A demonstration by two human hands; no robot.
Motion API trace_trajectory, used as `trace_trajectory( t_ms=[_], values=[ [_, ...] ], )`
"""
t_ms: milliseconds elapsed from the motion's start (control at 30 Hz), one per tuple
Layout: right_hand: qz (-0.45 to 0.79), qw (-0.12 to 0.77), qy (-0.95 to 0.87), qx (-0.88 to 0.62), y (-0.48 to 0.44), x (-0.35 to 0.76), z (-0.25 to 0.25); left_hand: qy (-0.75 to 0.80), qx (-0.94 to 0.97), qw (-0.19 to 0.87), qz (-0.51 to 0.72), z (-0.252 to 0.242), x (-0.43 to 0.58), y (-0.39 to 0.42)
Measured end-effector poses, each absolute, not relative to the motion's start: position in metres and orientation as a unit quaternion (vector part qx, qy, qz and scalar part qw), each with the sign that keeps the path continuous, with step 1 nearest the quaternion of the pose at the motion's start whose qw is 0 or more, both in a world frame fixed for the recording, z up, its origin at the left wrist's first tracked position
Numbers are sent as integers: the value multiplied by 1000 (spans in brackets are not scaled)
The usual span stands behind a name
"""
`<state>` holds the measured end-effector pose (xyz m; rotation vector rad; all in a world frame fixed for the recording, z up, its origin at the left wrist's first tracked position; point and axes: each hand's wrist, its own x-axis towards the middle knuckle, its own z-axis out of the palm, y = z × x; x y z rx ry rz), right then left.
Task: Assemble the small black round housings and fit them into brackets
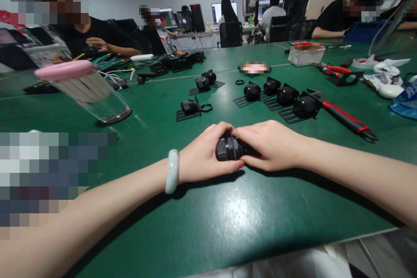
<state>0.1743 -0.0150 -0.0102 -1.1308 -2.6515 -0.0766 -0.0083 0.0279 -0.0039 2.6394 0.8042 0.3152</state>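
Both my hands meet over the green table [195, 217] around a black cable gland [224, 148] with a thin flat bracket plate. My left hand [203, 152] wraps its thumb and fingers round the ribbed body. From the other side my right hand [276, 145] grips the bracket end, hiding much of it. Just beyond lies a similar gland on a slotted bracket [189, 106], with a black ring nut [206, 107] beside it. Farther right sit several more such glands, the nearest one [304, 106] touching or close to an adjustable wrench [345, 117] with red-and-black handles.
A clear jar with a pink lid [65, 69] stands at left. Two more glands [202, 83] and a loose ring [239, 81] lie farther back. At right are a white box [306, 55], red-handled pliers [335, 68] and a blue bottle [405, 102]. Other people sit around.
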Motion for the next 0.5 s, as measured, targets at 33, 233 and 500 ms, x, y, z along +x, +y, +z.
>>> trace_trajectory(
  t_ms=[33,233,500],
  values=[
    [-26,129,-912,-389,-15,174,-10,285,934,182,112,-4,-8,28],
    [-22,133,-913,-386,-16,174,-10,285,932,187,119,-3,-8,28],
    [-32,131,-913,-385,-16,173,-11,283,931,194,125,-4,-8,27]
  ],
)
